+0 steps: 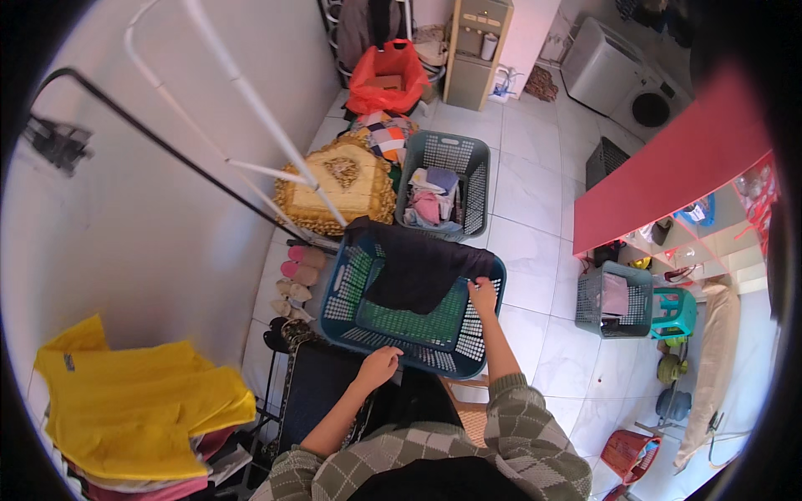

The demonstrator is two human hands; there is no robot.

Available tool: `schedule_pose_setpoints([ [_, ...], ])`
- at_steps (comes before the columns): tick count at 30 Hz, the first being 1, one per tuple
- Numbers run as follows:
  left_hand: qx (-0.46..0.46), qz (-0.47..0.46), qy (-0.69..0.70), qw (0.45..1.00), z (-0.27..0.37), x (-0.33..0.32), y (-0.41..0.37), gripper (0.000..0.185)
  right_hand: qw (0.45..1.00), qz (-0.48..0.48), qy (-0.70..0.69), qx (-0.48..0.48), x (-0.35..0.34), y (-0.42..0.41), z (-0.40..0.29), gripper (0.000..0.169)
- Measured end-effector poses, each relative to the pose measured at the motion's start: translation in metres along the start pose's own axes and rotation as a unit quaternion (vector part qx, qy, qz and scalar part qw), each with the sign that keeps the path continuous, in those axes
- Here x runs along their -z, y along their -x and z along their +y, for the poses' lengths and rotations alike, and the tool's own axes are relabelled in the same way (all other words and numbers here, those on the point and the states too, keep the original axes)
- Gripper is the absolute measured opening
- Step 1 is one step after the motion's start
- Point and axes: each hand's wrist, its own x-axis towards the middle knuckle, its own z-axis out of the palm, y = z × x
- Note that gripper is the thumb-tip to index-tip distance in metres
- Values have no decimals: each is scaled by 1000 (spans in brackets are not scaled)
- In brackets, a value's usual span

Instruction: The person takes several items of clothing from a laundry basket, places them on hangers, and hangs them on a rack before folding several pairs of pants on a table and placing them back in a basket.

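A dark blue plastic laundry basket (413, 358) with perforated walls stands right before me. Across its far rim hangs a dark cloth garment (413, 269), its lower part reaching down inside the basket. My right hand (483, 297) is at the basket's right side, its fingers closed on the garment's right end. At the near rim is my left hand (378, 368), with fingers bent and no cloth visible in them; whether it grips the rim cannot be told.
Behind stands a grey-green basket (450, 156) with folded clothes. A yellow shirt (138, 407) tops a clothes pile at lower left. White rack poles (263, 122) rise on the left, near slippers (304, 263). A pink shelf unit (664, 169) stands on the right.
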Motion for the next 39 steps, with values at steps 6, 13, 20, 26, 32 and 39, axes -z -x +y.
schedule_pose_setpoints([
  [6,-55,-14,-84,995,-2,-30,-93,21,968,-27,192,-157,-19,-116,13,54],
  [13,12,-109,-9,994,4,-60,-118,24,938,-157,167,-259,-27,-161,1,56],
  [20,48,-43,206,977,18,-63,-165,43,968,14,-240,76,-27,-85,-17,32],
  [26,331,197,535,752,59,-17,-204,69,898,-169,-200,354,14,59,-79,27],
  [32,305,140,538,773,-15,-34,-166,51,832,-244,-487,-101,5,89,-67,32],
  [39,176,100,608,768,27,-43,-51,60,858,-249,-433,-117,21,91,-137,23],
])
